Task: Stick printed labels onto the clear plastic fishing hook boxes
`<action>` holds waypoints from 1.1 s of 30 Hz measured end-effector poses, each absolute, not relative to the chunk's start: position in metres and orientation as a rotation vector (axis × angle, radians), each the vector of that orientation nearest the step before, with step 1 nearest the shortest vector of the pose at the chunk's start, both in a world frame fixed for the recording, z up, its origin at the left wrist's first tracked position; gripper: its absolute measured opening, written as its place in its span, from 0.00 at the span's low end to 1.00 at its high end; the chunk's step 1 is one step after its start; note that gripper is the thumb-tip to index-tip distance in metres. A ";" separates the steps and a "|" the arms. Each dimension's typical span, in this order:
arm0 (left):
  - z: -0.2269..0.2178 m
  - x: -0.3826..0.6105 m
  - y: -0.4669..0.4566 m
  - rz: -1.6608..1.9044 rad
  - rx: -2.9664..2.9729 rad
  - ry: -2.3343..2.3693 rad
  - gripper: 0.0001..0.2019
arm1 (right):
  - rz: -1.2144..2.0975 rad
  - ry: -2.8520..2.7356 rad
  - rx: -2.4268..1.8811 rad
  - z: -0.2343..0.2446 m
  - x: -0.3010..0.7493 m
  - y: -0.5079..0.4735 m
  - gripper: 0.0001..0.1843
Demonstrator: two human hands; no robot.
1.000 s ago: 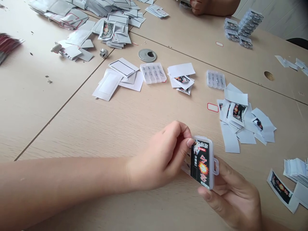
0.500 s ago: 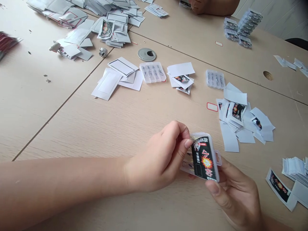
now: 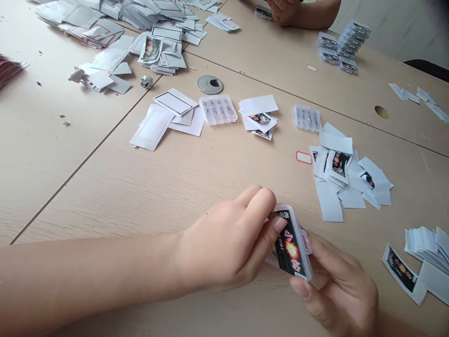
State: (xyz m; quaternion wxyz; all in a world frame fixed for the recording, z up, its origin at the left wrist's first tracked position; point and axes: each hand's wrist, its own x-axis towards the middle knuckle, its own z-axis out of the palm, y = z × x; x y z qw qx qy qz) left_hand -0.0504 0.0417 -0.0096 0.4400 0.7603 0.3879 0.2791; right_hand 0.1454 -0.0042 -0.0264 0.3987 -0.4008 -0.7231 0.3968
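A small clear plastic box with a black label [image 3: 293, 243] is held low over the wooden table [image 3: 196, 173]. My right hand [image 3: 336, 290] grips it from below and from the right, thumb on its near corner. My left hand [image 3: 231, 241] is closed round its left side, with the thumb pressing on the label. The box tilts, its hanging tab pointing right.
Two clear boxes without labels [image 3: 218, 110] [image 3: 307, 117] lie farther back. White backing papers and black labels lie in heaps [image 3: 345, 175] to the right and a stack [image 3: 426, 243] at the right edge. Another person's hands [image 3: 286, 10] work at the far side beside stacked boxes [image 3: 345, 44].
The box has tipped and sunk slightly toward me, and my left thumb has slid from its top corner onto the label. The view has shifted a little.
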 end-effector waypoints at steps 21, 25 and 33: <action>-0.013 -0.050 0.038 0.786 2.084 0.762 0.06 | 1.842 -1.413 -0.922 -0.031 0.151 -0.006 0.45; -0.016 -0.051 0.038 0.797 2.180 0.747 0.04 | 1.793 -1.438 -0.941 -0.029 0.150 -0.007 0.42; -0.017 -0.056 0.039 0.846 2.516 0.614 0.08 | 1.778 -1.424 -0.887 -0.028 0.153 -0.007 0.38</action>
